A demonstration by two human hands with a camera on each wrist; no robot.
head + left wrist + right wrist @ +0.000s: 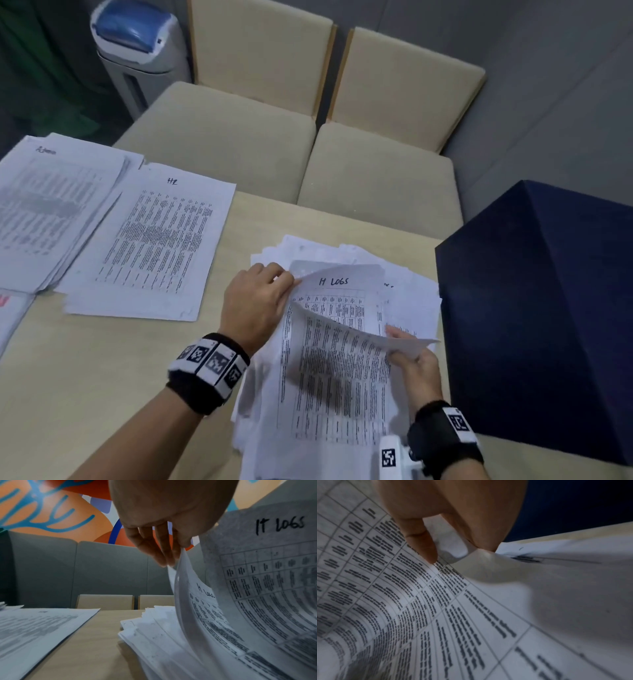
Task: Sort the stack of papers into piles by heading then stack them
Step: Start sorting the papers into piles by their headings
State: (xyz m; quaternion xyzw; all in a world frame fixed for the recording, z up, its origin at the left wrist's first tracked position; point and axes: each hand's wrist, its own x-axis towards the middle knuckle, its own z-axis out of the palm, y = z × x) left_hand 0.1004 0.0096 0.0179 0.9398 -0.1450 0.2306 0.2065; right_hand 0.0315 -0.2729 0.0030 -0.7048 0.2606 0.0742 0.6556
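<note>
I see my left hand (255, 301) pinching the top-left corner and my right hand (416, 359) pinching the right edge of the IT LOGS sheet (337, 329), curled above the unsorted stack (407, 294), heading end pointing away from me

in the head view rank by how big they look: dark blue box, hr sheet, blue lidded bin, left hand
1. dark blue box
2. HR sheet
3. blue lidded bin
4. left hand
The box sits nearer the camera, the bin farther.
</note>
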